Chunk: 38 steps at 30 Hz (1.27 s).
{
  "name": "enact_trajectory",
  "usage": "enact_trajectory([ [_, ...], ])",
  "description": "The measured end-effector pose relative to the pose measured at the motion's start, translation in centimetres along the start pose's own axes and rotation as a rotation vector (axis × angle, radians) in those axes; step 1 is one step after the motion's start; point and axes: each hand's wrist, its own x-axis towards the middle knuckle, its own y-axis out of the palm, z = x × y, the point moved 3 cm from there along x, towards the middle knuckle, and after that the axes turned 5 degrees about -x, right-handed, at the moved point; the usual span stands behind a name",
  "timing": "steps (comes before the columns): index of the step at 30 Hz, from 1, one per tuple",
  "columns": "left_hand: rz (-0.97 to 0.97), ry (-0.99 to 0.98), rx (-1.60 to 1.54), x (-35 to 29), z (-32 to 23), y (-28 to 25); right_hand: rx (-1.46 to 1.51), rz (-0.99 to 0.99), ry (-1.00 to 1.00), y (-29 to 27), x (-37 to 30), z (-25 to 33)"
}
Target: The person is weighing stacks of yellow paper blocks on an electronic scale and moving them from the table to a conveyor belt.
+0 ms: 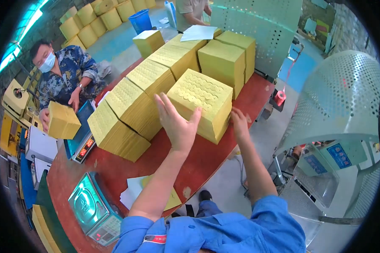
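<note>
A block of stacked yellow paper (203, 95), its top punched with rows of coin-shaped rings, sits on the red table (190, 162) before me. My left hand (177, 126) is at its near left side, fingers stretched and thumb apart, the thumb by the front top edge. On the right side of the same block, my right hand (240, 125) has its fingers extended against or just beside the lower edge. Contact is hard to tell there. A row of similar yellow paper stacks (133, 99) runs along the left, and a taller paper stack (222, 59) stands behind.
Across the table a person (67, 76) holds a yellow paper block (62, 121) by a digital scale (82, 145). Another scale (90, 206) lies near left, beside loose sheets (135, 189). A perforated metal guard (337, 92) covers a machine at right. Yellow rolls (86, 25) are piled behind.
</note>
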Motion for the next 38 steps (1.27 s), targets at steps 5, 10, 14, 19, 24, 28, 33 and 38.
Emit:
enact_trajectory([
  [5, 0.439, 0.559, 0.247, 3.5, -1.1, -2.2, -0.408, -0.230, -0.431, 1.7, -10.7, 2.9],
  [10, 0.779, 0.730, 0.195, 2.9, -1.7, -1.3, -0.473, 0.280, -0.376, 5.3, -14.3, 2.5],
  [14, 0.676, 0.827, 0.217, 3.5, -0.1, 1.5, -0.485, 0.311, -0.362, 7.2, -9.7, 1.4],
  [19, 0.627, 0.800, 0.196, 7.0, -0.1, 7.1, -0.376, 0.294, -0.377, 6.6, -3.1, -0.3],
  [24, 0.595, 0.815, 0.173, 10.5, 1.5, 9.0, -0.207, 0.324, -0.345, 8.7, 0.4, -0.6],
  [28, 0.372, 0.900, -0.019, 10.5, 1.7, 8.1, -0.459, 0.344, -0.390, 9.5, -0.2, 0.9],
  [33, 0.350, 0.825, -0.173, 0.9, -0.3, -0.7, 0.174, 0.207, -0.147, 3.4, 2.7, -7.2],
  [38, 0.404, 0.062, -0.045, -12.4, 8.9, -22.5, -0.098, 0.537, -0.203, 8.9, -1.6, -5.0],
])
